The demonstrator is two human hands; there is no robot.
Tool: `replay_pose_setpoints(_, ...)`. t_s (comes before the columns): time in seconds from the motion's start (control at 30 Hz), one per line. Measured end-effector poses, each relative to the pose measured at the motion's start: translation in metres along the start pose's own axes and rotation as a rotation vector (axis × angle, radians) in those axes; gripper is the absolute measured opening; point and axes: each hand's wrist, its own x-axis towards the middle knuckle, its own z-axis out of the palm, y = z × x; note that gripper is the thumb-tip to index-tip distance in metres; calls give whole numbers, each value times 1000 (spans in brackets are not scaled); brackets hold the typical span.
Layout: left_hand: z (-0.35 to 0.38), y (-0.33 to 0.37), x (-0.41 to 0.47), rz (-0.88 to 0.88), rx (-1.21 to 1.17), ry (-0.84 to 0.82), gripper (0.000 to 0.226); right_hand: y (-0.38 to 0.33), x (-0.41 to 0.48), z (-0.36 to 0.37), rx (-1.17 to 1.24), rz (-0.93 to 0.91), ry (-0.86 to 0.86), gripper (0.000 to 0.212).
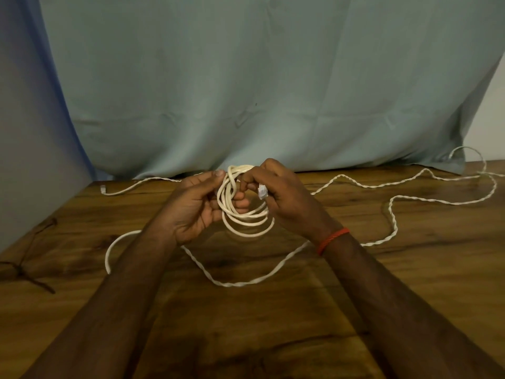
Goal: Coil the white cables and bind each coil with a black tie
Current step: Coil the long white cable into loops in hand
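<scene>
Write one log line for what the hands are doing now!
step: coiling | left hand: grips coil | right hand: holds coil and plug | twisted cable: loose on table | binding: not done

- I'm standing in what is looking like a plain indoor room, most likely in a home
- A wooden table [246, 337] with dark, knotty grain is serving as the work surface
- A pale green cloth [246, 77] is hanging in creases behind it as a makeshift backdrop, its hem resting on the table's far edge
- A bare white wall [489, 127] is showing past the cloth at the right
- The light is falling dim and warm
</scene>
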Motion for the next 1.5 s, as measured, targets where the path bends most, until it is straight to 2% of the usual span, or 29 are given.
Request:
replay_pose_setpoints(0.1, 12, -7, 1, 137, 186, 141, 31, 4, 1, 3, 26, 21, 25, 18)
replay_pose_setpoints(0.27, 6, -21, 7, 266, 538, 432, 54, -4, 2, 6, 334, 72, 259, 17)
replay_pose_setpoints(0.3, 4, -24, 9, 267, 518, 470, 55, -6, 3, 7, 413, 103, 303, 16)
replay_pose_setpoints(0.4, 17, -16, 4, 86, 16, 505, 43, -5, 3, 9, 531, 186, 335, 12)
replay_pose_setpoints(0.47, 20, -15, 4, -69, -252, 441, 40, -3, 2, 11, 322, 98, 300, 15)
replay_pose_setpoints(0.57, 25, -11, 0, -119, -387, 388, 41, -3, 2, 8, 107, -46, 258, 13)
replay_pose_setpoints(0.7, 30, -9, -3, -107, -419, 303, 50, 3, 2, 5, -32, -79, 243, 15)
replay_pose_setpoints(0.8, 31, -8, -6, -119, -306, 209, 58, 7, 1, 5, -96, -74, 190, 19)
replay_pose_setpoints(0.9, 33, -5, -9, -106, -261, 131, 46, 7, 0, 0, -120, -95, 179, 21)
replay_pose_setpoints(1.1, 25, -1, -11, -140, -387, -50, 28, 17, -2, -6, -177, -97, 210, 24)
replay_pose_setpoints(1.2, 27, -3, -11, -107, -297, -47, 34, 17, -3, -6, -196, -103, 203, 25)
replay_pose_setpoints(1.3, 29, -2, -11, -66, -271, -25, 56, 14, -4, -7, -202, -103, 184, 24)
replay_pose_setpoints(1.43, 32, -5, -13, 94, -114, 15, 28, 12, -3, -8, -191, -115, 211, 21)
replay_pose_setpoints(1.5, 31, -10, -14, 273, 139, 84, 25, 9, -2, -8, -190, -113, 210, 21)
